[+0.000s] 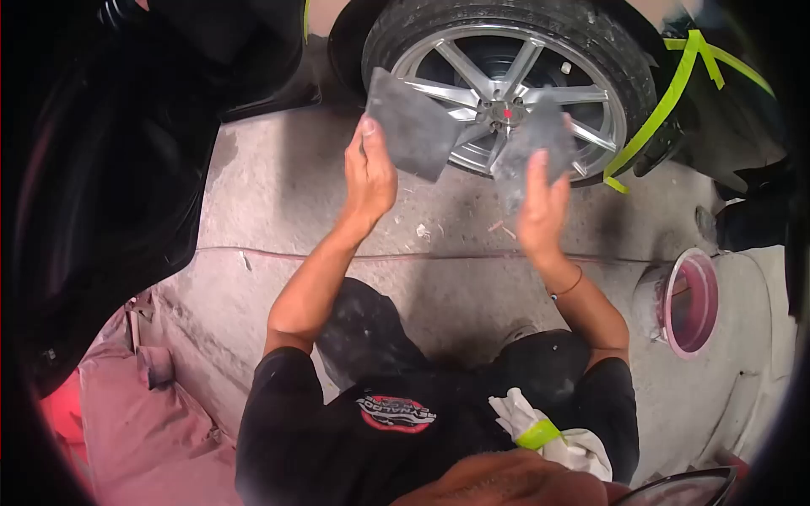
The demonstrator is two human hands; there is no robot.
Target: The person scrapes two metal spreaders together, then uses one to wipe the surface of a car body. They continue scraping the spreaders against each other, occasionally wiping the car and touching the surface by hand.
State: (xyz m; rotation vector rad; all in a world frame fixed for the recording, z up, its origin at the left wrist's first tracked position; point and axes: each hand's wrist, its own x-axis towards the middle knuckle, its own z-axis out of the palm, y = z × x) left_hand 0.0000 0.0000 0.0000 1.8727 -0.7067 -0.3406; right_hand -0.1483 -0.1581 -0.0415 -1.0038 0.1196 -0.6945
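My left hand [369, 177] grips a flat grey sheet [411, 126] by its lower left edge, thumb on the face toward me. In my right hand [544, 202] is a second grey sheet [527, 148], blurred by motion, with the fingers laid along it. Both sheets are raised and apart from each other, in front of a car wheel [506, 110] with silver spokes and a dusty black tyre. The right-hand sheet hides some of the spokes. What the sheets are made of cannot be made out.
Yellow-green tape [666, 105] runs beside the wheel on the dark car body. A pinkish round bucket [693, 304] lies tipped at the right. A thin hose or cord [295, 255] crosses the concrete floor. Black panels [101, 169] fill the left, above a pinkish cover [143, 422].
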